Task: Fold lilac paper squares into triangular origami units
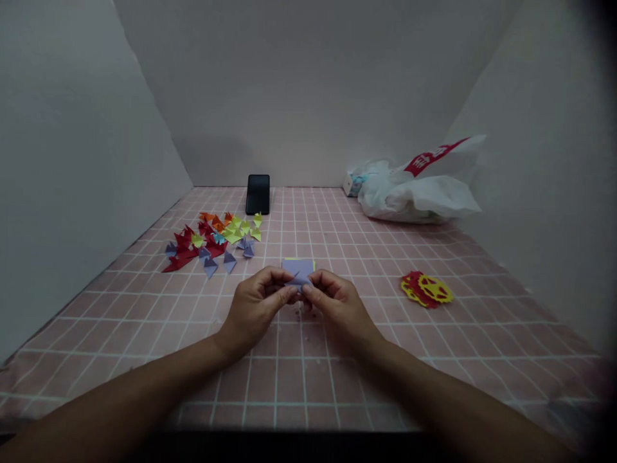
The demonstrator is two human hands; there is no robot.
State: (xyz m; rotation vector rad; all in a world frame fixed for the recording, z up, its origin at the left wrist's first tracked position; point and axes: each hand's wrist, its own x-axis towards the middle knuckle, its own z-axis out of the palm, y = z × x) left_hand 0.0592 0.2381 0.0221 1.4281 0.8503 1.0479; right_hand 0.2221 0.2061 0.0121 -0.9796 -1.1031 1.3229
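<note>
Between my two hands is a small piece of folded purple origami paper point(299, 279), pinched at both sides. My left hand point(258, 305) grips its left side with thumb and forefinger. On the opposite side my right hand point(340, 305) does the same, and both thumbs nearly meet at its lower edge. The fingertips hide part of the folds. Just beyond the hands lies a stack of square paper sheets point(297, 265), purple on top with a yellow edge showing.
Folded paper figures point(212, 241) in red, orange, yellow, blue and purple are grouped at the left. A black phone point(258, 194) stands behind them. Red and yellow gear-shaped cutouts point(427, 289) lie to the right. A white plastic bag point(419, 196) and a small box point(353, 184) sit at the back right.
</note>
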